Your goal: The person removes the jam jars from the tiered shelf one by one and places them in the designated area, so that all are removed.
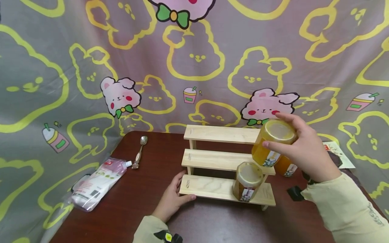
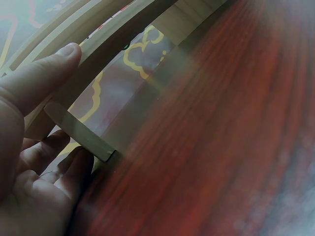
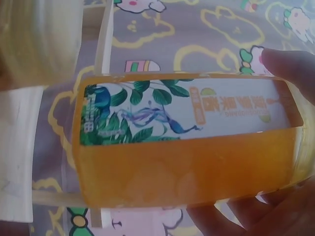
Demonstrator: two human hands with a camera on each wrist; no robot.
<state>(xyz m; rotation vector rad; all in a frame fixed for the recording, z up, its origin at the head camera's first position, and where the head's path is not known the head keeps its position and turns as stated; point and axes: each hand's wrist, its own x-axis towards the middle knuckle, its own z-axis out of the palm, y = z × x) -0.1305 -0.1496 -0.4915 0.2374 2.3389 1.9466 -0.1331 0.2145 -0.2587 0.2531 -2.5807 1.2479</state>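
Note:
A three-tier wooden display stand (image 1: 209, 186) stands on the table, and my left hand (image 1: 171, 199) holds the left end of its lowest board. The left wrist view has the thumb over that board (image 2: 106, 46) and the fingers around its end, beside a leg. My right hand (image 1: 307, 148) grips a jar of orange-yellow jam (image 3: 192, 162) around its upper part, tilted and raised by the middle tier's right end. A darker jar (image 1: 247, 182) stands upright on the lowest tier's right half. Behind the held jar, another orange jar (image 1: 285, 166) is partly hidden.
On the table's left side lie a white-and-purple spout pouch (image 1: 98, 184) and a spoon (image 1: 139, 153). A printed paper (image 1: 338, 155) and a dark object lie at the right, partly behind the right arm. A patterned curtain (image 1: 212, 91) hangs behind the table (image 1: 218, 222).

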